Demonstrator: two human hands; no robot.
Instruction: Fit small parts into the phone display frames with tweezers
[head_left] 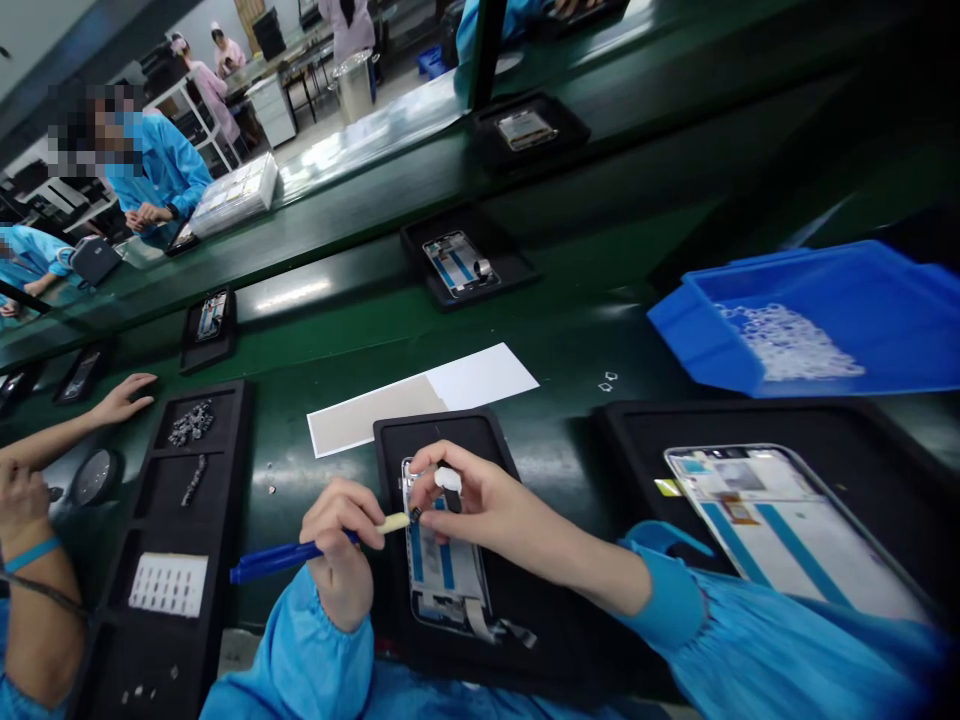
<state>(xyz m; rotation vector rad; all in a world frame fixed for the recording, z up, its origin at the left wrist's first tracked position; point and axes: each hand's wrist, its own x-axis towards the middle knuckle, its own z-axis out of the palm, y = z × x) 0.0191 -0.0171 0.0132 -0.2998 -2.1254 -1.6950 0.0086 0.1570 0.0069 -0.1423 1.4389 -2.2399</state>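
Observation:
My left hand point(341, 545) is closed round a blue-handled pen tool point(292, 555) with a pale tip that points right. My right hand point(469, 500) pinches a tiny dark part at that tip, a white cot on one finger. Both hands hover over an open phone frame point(442, 565) with blue strips, lying in a black tray point(442, 435) on the green belt.
A black parts tray point(176, 540) with small screws and a white label sheet lies at the left, beside a co-worker's arms point(45, 480). A larger phone panel point(780, 530) sits right. A blue bin point(817, 320) holds clear rings. More trays ride the far belt.

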